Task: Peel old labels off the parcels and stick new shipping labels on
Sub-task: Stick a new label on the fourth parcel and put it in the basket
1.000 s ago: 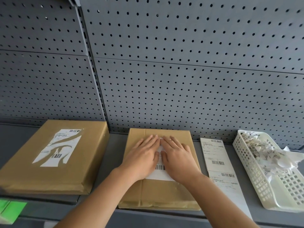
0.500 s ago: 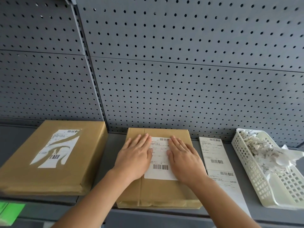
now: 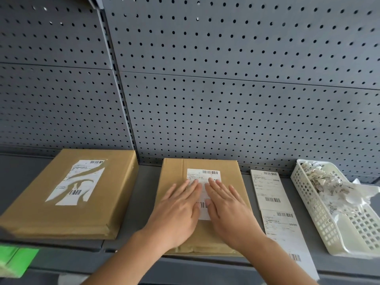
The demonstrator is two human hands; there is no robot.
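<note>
Grey pegboard point(image 3: 226, 79) fills the top of the frame, and down on the grey shelf point(image 3: 148, 182) all the action sits at bottom centre. Both palms are down on the centre parcel point(image 3: 174, 173). The left hand point(image 3: 178, 212) and right hand point(image 3: 228, 212) lie flat side by side, fingers straight, gripping nothing, pressing on the new label point(image 3: 203, 175).

That label runs lengthwise up the frame, and the fingers point the same way along it. Its top band with the barcode shows clear beyond the fingertips, while the lower part sits under the 2 hands, with only a sliver visible between them. So the unpressed part lies straight ahead of both hands, up-frame, and I'd judge a forward sweep finishes the smoothing.

Off at lower left waits the left parcel point(image 3: 41, 212), its torn old label point(image 3: 78, 182) only half peeled. It's nearer the left hand. The strip of fresh labels point(image 3: 271, 194) lies just beside the centre parcel at right, closer to the right hand. Further right, a white basket point(image 3: 320, 223) holds paper scraps point(image 3: 320, 182).
</note>
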